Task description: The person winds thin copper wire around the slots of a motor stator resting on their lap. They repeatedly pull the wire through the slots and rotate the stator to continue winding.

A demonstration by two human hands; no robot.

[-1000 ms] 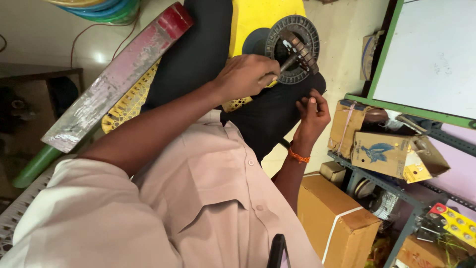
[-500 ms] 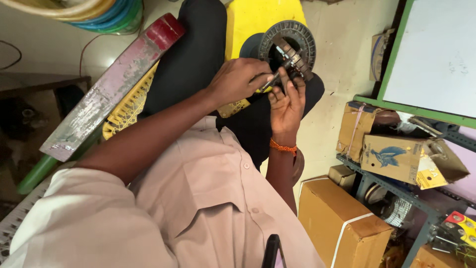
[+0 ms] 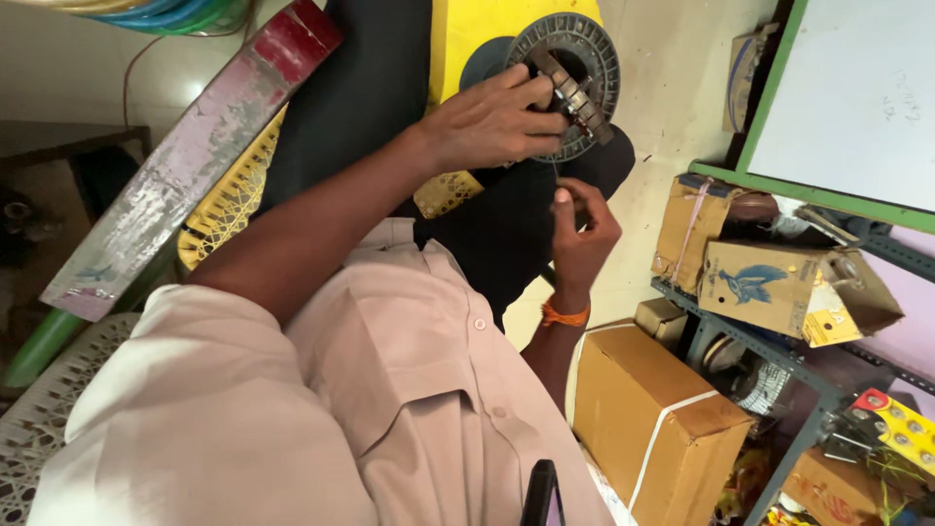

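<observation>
Seen from above, the person's left hand (image 3: 492,122) closes over the near edge of a round grey slotted disc with a stepped metal core (image 3: 570,83), its grip clamped on that part and holding it over the lap, against the yellow and black seat (image 3: 467,39) behind it. The right hand (image 3: 582,229) sits just below the disc, thumb and fingertips pinched together on what appears to be a thin strand running up toward the disc; the strand itself is too fine to make out with certainty. Compared with half a second earlier, the right hand has dropped away from the disc face, where it lay beside the left hand, to a lower position near the lap, while the left hand has stayed on the disc. That shift reads as a pull of the strand away from the slots, with the disc kept steady. Beside the person, a worn red and grey painted plank (image 3: 185,166) leans at left, and brown cardboard boxes (image 3: 653,429) stand on the floor and on a metal rack (image 3: 779,365) at right.
</observation>
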